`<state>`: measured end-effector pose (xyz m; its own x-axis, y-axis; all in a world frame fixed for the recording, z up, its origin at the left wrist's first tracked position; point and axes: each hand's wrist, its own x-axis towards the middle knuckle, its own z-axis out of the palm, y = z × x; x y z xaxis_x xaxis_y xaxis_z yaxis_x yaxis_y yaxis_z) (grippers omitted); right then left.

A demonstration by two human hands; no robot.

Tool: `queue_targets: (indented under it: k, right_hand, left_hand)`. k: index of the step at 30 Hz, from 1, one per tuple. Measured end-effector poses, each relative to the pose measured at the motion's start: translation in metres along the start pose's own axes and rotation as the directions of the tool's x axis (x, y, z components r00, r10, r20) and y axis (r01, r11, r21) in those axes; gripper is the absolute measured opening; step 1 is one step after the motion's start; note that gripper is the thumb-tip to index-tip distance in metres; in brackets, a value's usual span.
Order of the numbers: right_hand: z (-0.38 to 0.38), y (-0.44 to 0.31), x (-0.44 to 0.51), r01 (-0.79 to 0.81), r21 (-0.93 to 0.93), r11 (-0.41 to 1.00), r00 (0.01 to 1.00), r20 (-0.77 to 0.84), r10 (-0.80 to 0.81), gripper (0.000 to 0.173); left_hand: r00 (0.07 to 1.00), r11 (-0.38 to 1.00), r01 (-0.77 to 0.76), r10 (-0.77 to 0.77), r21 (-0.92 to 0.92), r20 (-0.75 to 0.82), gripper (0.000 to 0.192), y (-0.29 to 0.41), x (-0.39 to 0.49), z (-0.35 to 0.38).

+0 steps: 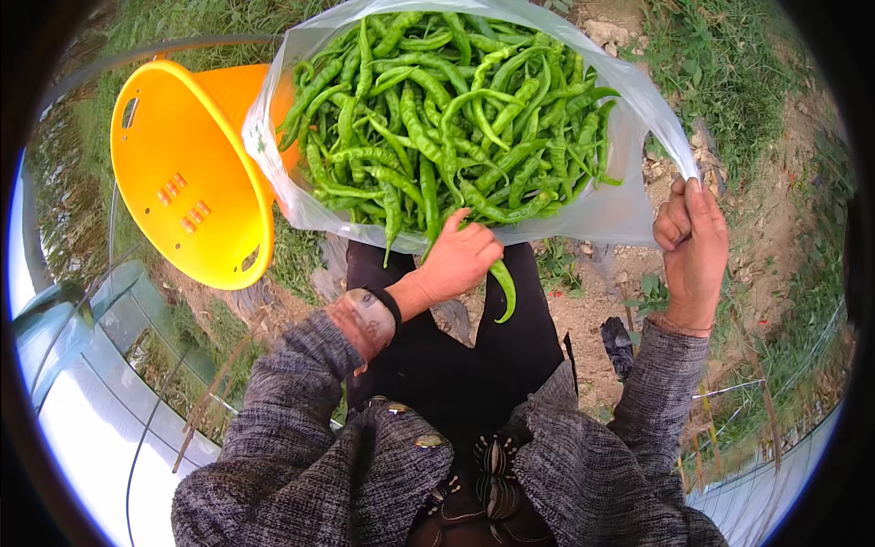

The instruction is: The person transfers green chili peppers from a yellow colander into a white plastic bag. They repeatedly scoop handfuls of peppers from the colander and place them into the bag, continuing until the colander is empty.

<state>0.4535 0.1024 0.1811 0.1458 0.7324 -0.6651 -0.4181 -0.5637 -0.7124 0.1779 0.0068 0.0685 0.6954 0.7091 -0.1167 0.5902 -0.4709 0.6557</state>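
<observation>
A large translucent plastic bag [618, 219] lies wide open before me, heaped with long green chili peppers [437, 123]. My left hand [459, 258] is at the bag's near edge, fingers curled. One curved green pepper [504, 290] sticks out from beneath its palm and seems held there; the grip itself is hidden. To the right, my right hand [694, 239] pinches a gathered corner of the bag's rim between thumb and fingers, pulling that side taut.
A yellow-orange plastic basket [188, 171] with slotted handles lies tipped at the left, against the bag. Weeds [711, 75] and bare soil [629, 267] surround the bag. A dark crumpled item [617, 347] lies by my right forearm. Thin stakes and plastic sheeting [89, 410] stand at the lower left.
</observation>
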Motion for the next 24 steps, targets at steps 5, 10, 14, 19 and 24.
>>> queue_targets:
  k: [5, 10, 14, 19, 24]
  right_hand:
    - [0.023, -0.011, -0.003, -0.009, 0.098, 0.995, 0.998, 0.062, 0.003, 0.021]
    - [0.051, -0.012, -0.035, -0.066, -0.122, 0.990, 0.996, 0.054, 0.073, 0.021]
    - [0.040, -0.005, -0.043, -0.045, -0.007, 0.999, 0.997, -0.061, 0.044, 0.020]
    - [0.052, -0.016, 0.011, 0.086, 0.185, 0.979, 0.994, 0.052, -0.097, 0.020]
    - [0.074, -0.037, 0.028, 0.002, 0.127, 0.992, 1.000, 0.022, -0.005, 0.020]
  left_hand:
    - [0.815, 0.851, 0.491, -0.374, 0.187, -0.442, 0.054, -0.060, 0.080, -0.048]
    - [0.829, 0.839, 0.541, -0.523, 0.052, -0.197, 0.065, -0.035, 0.102, -0.004]
    - [0.888, 0.892, 0.452, -0.448, 0.021, -0.100, 0.064, -0.012, 0.055, 0.063]
    - [0.859, 0.859, 0.510, -0.507, -0.047, 0.068, 0.065, -0.032, 0.086, 0.000]
    - [0.699, 0.791, 0.598, -0.437, 0.127, -0.566, 0.060, -0.016, 0.047, -0.107]
